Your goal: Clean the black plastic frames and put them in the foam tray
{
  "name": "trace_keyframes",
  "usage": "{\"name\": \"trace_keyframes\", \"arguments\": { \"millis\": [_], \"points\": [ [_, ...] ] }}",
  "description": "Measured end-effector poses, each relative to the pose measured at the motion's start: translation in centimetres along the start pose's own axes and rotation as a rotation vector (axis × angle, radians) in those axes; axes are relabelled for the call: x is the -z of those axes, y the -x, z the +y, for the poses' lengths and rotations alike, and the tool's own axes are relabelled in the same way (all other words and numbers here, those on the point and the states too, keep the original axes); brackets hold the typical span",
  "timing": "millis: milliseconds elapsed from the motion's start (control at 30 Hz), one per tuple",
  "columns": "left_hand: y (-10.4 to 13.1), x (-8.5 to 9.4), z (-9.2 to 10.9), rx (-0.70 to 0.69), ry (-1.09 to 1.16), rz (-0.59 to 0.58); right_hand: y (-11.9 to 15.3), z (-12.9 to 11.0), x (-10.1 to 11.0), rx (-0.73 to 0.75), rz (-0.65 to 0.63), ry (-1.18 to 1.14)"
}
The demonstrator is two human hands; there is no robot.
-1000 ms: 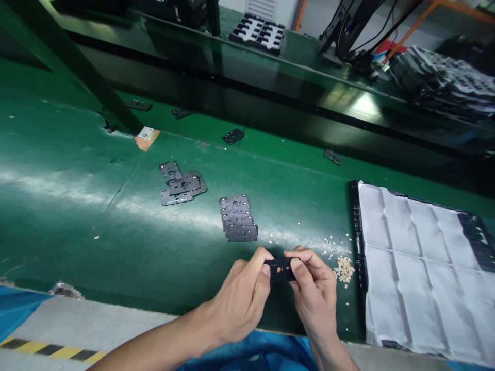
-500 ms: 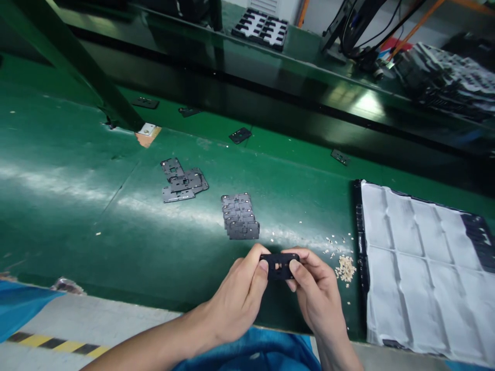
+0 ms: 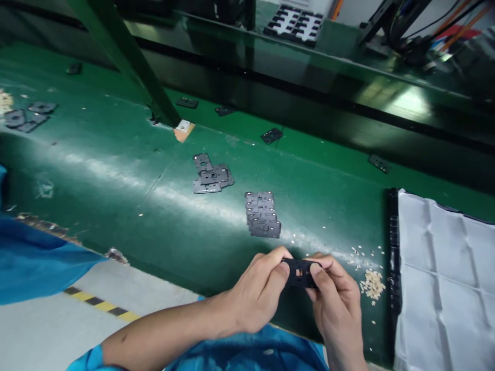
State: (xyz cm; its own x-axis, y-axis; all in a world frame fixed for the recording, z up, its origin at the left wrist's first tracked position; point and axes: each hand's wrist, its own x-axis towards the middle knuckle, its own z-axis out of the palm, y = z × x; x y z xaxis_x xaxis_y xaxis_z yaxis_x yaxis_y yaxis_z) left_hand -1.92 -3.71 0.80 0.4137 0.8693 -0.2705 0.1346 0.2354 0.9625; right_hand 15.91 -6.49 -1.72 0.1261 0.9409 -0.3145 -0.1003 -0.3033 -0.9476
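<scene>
A small black plate (image 3: 299, 273) with a cutout in its middle is held level above the front edge of the green table. My left hand (image 3: 261, 291) pinches its left end, thumb on top. The right end is between the thumb and fingers of my right hand (image 3: 336, 293). Just beyond my hands lies an overlapping stack of dark plates (image 3: 264, 215). Farther left is a looser pile of similar plates (image 3: 212, 175). A heap of tiny pale pieces (image 3: 372, 285) lies to the right of my right hand, with some scattered around it.
At the right stands a black tray with a white liner (image 3: 421, 273). A green post (image 3: 127, 62) meets the table at the back left. Single plates (image 3: 271, 135) lie along the back strip. Blue cloth (image 3: 34, 263) shows at the left edge.
The view has turned left, so the table items appear farther right and more plates and pale pieces show at the far left. Both hands still hold the black plate.
</scene>
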Motion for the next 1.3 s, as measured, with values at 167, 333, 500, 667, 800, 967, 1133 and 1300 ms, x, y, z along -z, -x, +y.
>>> {"name": "trace_keyframes", "arguments": {
  "millis": [167, 333, 500, 667, 800, 967, 1133, 1300],
  "points": [
    [-0.1, -0.3, -0.4, -0.005, -0.004, 0.083, 0.4, -0.4, -0.7, 0.155, -0.006, 0.093],
    [0.1, 0.2, -1.0, 0.017, 0.039, 0.112, 0.8, -1.2, -1.2, 0.257, -0.04, 0.23],
    [0.8, 2.8, -1.2, -0.072, -0.214, 0.031, 0.4, -0.6, -1.4, 0.236, -0.139, 0.345],
    [0.9, 5.5, -1.0, -0.116, -0.437, 0.084, -0.8, 0.8, -1.4, 0.294, -0.231, 0.486],
    [0.1, 6.2, -1.7, -0.107, -0.57, 0.225, -1.8, 0.6, -1.0, 0.437, -0.152, 0.624],
    [-1.1, 5.4, -3.1, -0.129, -0.796, 0.287, -2.6, 0.4, -1.4, 0.539, -0.154, 0.751],
    [-0.7, 5.0, -2.5, -0.021, -1.19, 0.316, -2.9, 1.6, -2.1, 0.543, -0.184, 0.828],
    [-1.0, 5.0, -2.2, -0.205, -1.306, 0.338, -2.9, 2.0, -2.6, 0.533, -0.185, 0.863]
  ]
}}
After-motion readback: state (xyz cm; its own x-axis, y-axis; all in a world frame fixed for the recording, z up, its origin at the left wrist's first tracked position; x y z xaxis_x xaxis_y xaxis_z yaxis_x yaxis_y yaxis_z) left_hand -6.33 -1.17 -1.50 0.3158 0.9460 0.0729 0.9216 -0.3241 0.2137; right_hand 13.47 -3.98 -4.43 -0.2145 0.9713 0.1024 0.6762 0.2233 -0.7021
